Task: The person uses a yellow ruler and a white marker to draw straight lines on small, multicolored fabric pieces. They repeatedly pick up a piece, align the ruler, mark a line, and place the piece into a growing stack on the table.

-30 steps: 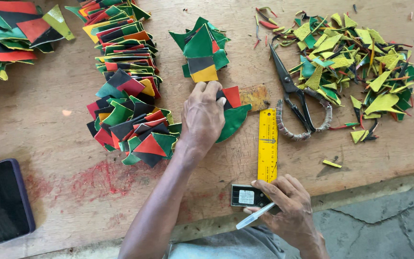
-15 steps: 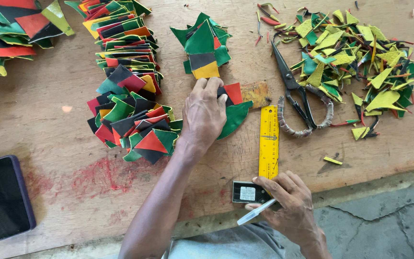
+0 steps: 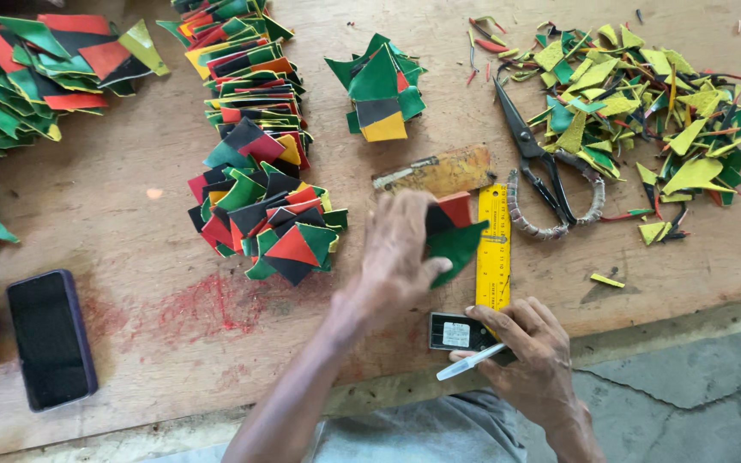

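Note:
My left hand (image 3: 400, 249) grips a patchwork piece of red, black and green leather (image 3: 452, 236), lifted slightly and held beside a yellow ruler (image 3: 493, 249). My right hand (image 3: 529, 351) rests near the table's front edge, holding a white pen (image 3: 466, 363) and touching the ruler's near end. A small black block with a white label (image 3: 454, 332) lies just left of that hand. A flat brown template (image 3: 435, 172) lies beyond my left hand.
Piles of coloured patchwork pieces (image 3: 255, 146) run down the middle-left, with more at far left (image 3: 19, 77) and a small stack (image 3: 379, 90) behind. Scissors (image 3: 542, 176) lie right of the ruler beside a heap of offcuts (image 3: 636, 103). A black phone (image 3: 49, 339) lies at the near left.
My left hand has drawn back toward me, bringing the red, black and green piece with it and uncovering the brown template. My right hand has stayed put.

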